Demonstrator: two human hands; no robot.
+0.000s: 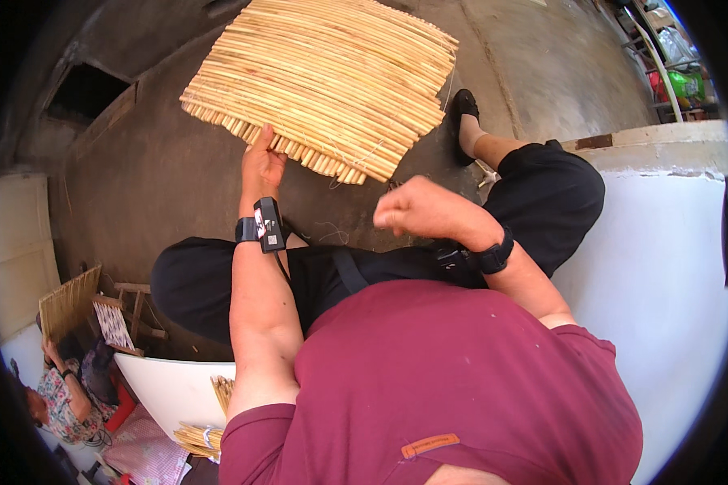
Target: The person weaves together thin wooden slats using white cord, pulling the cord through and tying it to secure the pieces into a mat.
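Note:
A rectangular mat of pale yellow sticks laced with thin thread (319, 85) fills the upper middle of the view, raised above the floor. My left hand (263, 166) grips its lower left edge, with some fingers hidden under the sticks. My right hand (408, 206) is below the mat's lower right corner, apart from it, with fingers curled together; I cannot make out anything inside them. Loose thread dangles from the mat's edge.
A white board (162, 380) with stick bundles (194, 436) is at lower left, beside a co-worker (73, 396) holding another mat (69, 299) and a wooden stool (129, 307). A white ledge (639, 242) runs along my right, a cluttered rack (679, 81) beyond it.

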